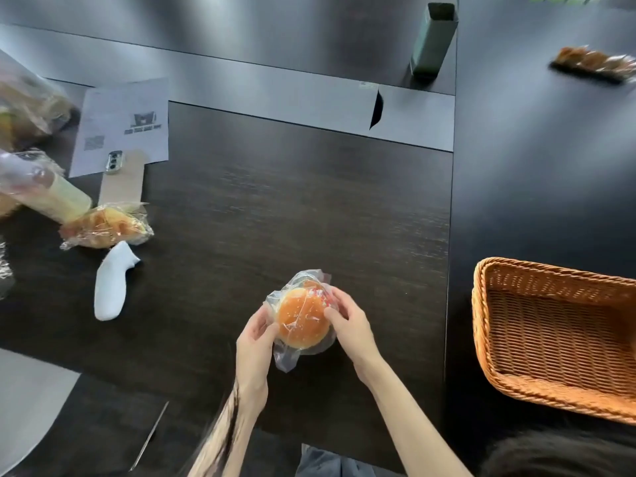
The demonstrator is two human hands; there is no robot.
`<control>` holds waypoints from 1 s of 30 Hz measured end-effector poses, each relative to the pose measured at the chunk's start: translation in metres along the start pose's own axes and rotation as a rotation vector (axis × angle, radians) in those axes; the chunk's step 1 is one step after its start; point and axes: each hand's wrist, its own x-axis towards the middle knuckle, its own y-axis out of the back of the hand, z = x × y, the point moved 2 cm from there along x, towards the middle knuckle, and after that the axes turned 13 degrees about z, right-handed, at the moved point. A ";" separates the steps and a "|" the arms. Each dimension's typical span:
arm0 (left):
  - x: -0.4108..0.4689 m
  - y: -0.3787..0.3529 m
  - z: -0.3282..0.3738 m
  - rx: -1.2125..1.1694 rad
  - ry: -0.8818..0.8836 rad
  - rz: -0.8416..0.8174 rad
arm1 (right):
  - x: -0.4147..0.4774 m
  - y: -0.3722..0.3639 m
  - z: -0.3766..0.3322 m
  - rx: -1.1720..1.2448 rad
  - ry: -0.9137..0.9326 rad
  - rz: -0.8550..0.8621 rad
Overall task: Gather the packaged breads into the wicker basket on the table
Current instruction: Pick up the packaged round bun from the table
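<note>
A round sesame bun in clear plastic wrap is near the table's front middle, held from both sides. My left hand grips its left edge and my right hand grips its right edge. The wicker basket stands to the right with nothing in it, partly cut off by the frame. Another wrapped bread lies at the left. A wrapped tray of pastries sits at the far right back. More bagged breads are blurred at the left edge.
A dark wooden table holds a white controller-like object, a printed sheet, a phone on cardboard and a yellowish wrapped cylinder. A dark green box stands at the back. A dark-haired head is at bottom right.
</note>
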 end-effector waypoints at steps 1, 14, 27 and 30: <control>-0.003 -0.002 0.001 0.008 -0.001 -0.002 | -0.002 0.000 0.002 -0.001 -0.007 -0.007; -0.078 -0.036 0.020 0.001 -0.179 -0.150 | -0.060 0.083 0.000 0.080 0.098 0.248; -0.187 -0.063 -0.039 0.055 -0.170 -0.315 | -0.145 0.185 0.066 0.107 0.035 0.363; -0.211 -0.079 -0.062 0.053 -0.155 -0.324 | -0.154 0.215 0.087 0.108 0.010 0.363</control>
